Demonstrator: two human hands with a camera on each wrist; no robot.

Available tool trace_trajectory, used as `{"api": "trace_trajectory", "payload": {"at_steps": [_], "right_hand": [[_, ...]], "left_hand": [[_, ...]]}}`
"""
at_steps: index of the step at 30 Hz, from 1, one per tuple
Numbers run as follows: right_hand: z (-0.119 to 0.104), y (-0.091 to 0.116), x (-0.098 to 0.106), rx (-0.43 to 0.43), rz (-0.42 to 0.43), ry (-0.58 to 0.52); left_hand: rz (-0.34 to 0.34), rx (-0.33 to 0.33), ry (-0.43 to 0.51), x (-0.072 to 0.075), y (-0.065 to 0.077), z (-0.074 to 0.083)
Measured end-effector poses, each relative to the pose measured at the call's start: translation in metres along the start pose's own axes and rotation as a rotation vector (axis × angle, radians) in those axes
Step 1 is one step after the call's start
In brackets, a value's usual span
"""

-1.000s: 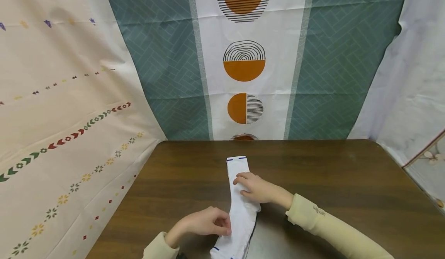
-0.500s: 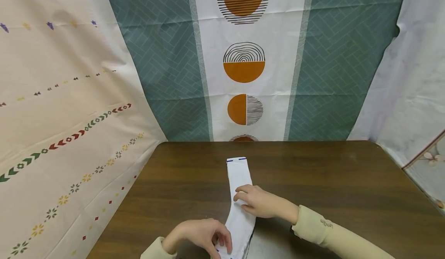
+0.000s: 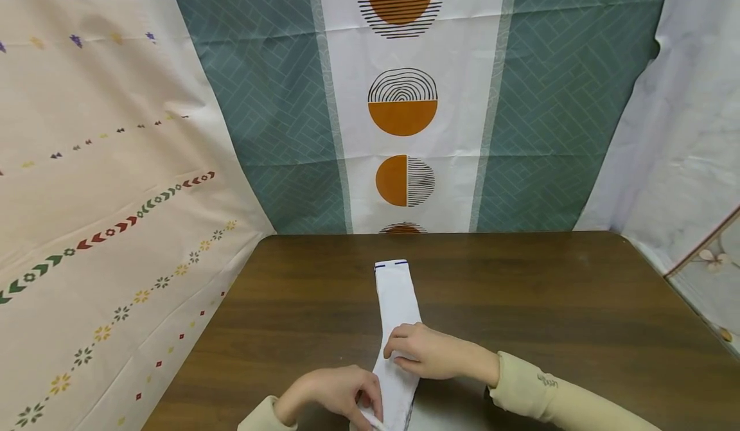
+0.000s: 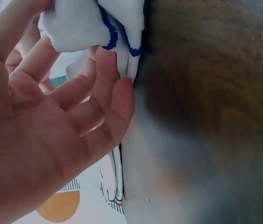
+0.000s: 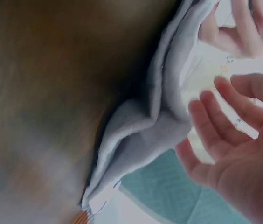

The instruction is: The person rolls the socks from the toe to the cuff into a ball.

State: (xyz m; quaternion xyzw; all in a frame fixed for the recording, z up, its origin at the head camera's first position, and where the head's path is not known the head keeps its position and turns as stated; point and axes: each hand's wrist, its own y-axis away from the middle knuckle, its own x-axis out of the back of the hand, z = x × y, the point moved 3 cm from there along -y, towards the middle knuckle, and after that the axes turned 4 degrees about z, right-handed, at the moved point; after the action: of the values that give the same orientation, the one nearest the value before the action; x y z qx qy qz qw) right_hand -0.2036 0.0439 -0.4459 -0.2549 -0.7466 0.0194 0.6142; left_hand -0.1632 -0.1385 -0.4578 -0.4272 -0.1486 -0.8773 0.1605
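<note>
A long, narrow folded white cloth with blue stitching at its ends lies lengthwise on the table. My left hand pinches its near end, where an edge is lifted and bent. In the left wrist view, the cloth's blue-edged layers hang between thumb side and index finger, while the other fingers of the left hand are loosely bent beside them. My right hand rests on the middle of the cloth with relaxed fingers. The right wrist view shows layered folds beside the right hand's fingertips.
The brown wooden table extends to both sides and behind the cloth. A teal and white patterned hanging stands along the back edge. A cream printed curtain borders the left, and a pale one the right.
My left hand has moved down to the near end and now pinches and lifts the cloth's edge. My right hand has slid along the cloth towards me.
</note>
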Motion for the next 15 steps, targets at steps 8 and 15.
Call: {"api": "trace_trajectory", "payload": {"at_steps": [8, 15], "right_hand": [[-0.023, -0.001, -0.003, 0.138, 0.026, -0.054], [-0.042, -0.004, -0.011, 0.225, -0.081, -0.152]], "left_hand": [[0.033, 0.078, 0.083, -0.005, -0.003, -0.006], [0.118, 0.182, 0.066, -0.006, -0.004, -0.008]]}}
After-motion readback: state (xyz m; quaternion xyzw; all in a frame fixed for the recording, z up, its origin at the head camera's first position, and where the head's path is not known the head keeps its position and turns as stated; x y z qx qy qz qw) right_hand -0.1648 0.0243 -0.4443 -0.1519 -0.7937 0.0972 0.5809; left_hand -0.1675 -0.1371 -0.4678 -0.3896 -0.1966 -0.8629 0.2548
